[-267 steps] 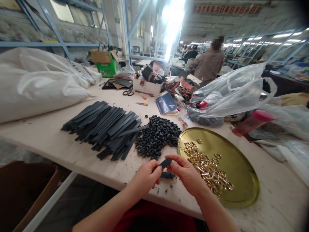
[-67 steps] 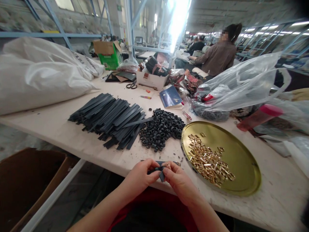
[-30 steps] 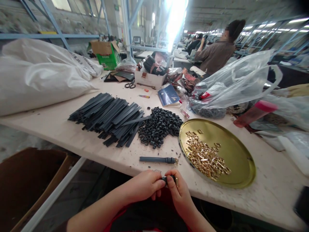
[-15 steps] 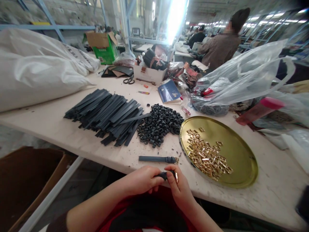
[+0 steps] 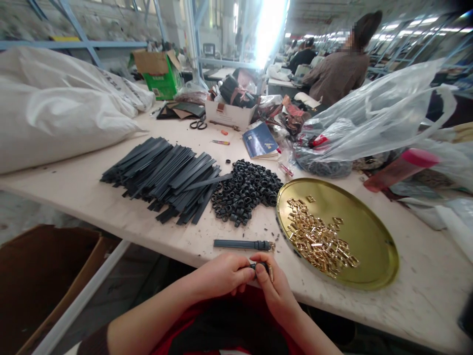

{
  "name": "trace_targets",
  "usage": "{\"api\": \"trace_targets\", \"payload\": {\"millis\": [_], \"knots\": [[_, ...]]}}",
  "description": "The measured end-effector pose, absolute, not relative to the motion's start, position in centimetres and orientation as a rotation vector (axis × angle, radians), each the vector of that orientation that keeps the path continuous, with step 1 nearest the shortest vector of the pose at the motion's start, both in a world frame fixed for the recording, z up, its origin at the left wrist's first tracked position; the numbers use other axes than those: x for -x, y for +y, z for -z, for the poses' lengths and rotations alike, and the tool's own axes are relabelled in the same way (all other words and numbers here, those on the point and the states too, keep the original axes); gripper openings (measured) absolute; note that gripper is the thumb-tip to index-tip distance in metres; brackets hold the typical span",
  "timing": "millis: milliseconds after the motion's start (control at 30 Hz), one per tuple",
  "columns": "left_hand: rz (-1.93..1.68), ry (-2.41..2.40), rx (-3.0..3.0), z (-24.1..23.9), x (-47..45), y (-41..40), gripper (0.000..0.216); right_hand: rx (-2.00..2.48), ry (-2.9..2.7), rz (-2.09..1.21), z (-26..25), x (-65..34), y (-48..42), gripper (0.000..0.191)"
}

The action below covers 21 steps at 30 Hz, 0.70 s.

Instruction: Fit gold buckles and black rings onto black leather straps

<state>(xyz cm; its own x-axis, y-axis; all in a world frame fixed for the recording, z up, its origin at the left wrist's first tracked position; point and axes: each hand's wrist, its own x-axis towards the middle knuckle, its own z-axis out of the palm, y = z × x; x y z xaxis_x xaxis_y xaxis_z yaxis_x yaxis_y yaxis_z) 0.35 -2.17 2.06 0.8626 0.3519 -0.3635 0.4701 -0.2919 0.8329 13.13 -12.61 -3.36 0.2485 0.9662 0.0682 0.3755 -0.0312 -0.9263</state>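
Observation:
Close together at the table's front edge, both my hands are closed on a small dark strap point(image 5: 259, 266), mostly hidden by the fingers. My left hand point(image 5: 236, 273) pinches its left end. My right hand point(image 5: 272, 283) grips the other end, where a bit of gold-coloured metal, likely a buckle, shows by the fingers. Just beyond them a finished-looking strap with a gold buckle point(image 5: 242, 244) lies flat. Farther back are a heap of black loops point(image 5: 247, 192) and a stack of dark strips point(image 5: 166, 172). On my right, gold buckles point(image 5: 321, 244) lie in a round golden tray point(image 5: 369, 246).
Scissors point(image 5: 198, 124), a blue booklet point(image 5: 259, 139) and a filled white box point(image 5: 227, 114) sit at the back. A clear plastic bag point(image 5: 369, 118) and a pink-capped bottle point(image 5: 401, 170) stand right. White sacks point(image 5: 59, 113) cover the left. A co-worker point(image 5: 338, 69) is beyond.
My left hand has slid a little right along the strap towards my right hand, so less of the strap shows between them. The view has shifted slightly.

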Motion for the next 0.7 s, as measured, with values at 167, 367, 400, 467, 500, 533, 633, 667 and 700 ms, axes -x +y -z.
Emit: {"api": "trace_targets", "payload": {"millis": [167,367,400,467,500,533,633,667,700], "knots": [[-0.050,0.855,-2.504,-1.7,-0.8,0.1,0.029,1.768,-1.486,-0.467,2.5,-15.2,-9.4,0.019],[-0.250,1.276,-2.752,-2.1,0.4,7.3,0.026,1.789,-1.593,-0.329,4.8,-16.8,-7.2,0.027],[-0.280,1.349,-2.766,-2.4,0.5,8.8,0.026,1.774,-1.576,-0.317,5.2,-16.8,-7.1,0.027],[-0.314,1.470,-2.778,-2.8,0.7,11.3,0.024,1.761,-1.563,-0.292,5.5,-16.8,-7.2,0.027],[-0.321,1.507,-2.782,-3.0,0.7,12.2,0.024,1.760,-1.568,-0.286,5.5,-16.7,-7.3,0.026],[-0.327,1.530,-2.786,-3.2,0.6,12.8,0.024,1.758,-1.568,-0.281,5.5,-16.7,-7.4,0.026],[-0.377,1.530,-2.807,-3.8,0.7,13.0,0.025,1.730,-1.490,-0.246,5.4,-16.6,-7.7,0.023],[-0.403,1.518,-2.813,-4.0,0.8,12.6,0.025,1.716,-1.446,-0.222,5.3,-16.7,-7.8,0.023],[-0.428,1.509,-2.821,-4.2,1.0,11.9,0.026,1.703,-1.404,-0.195,5.3,-16.8,-7.8,0.023]]}}
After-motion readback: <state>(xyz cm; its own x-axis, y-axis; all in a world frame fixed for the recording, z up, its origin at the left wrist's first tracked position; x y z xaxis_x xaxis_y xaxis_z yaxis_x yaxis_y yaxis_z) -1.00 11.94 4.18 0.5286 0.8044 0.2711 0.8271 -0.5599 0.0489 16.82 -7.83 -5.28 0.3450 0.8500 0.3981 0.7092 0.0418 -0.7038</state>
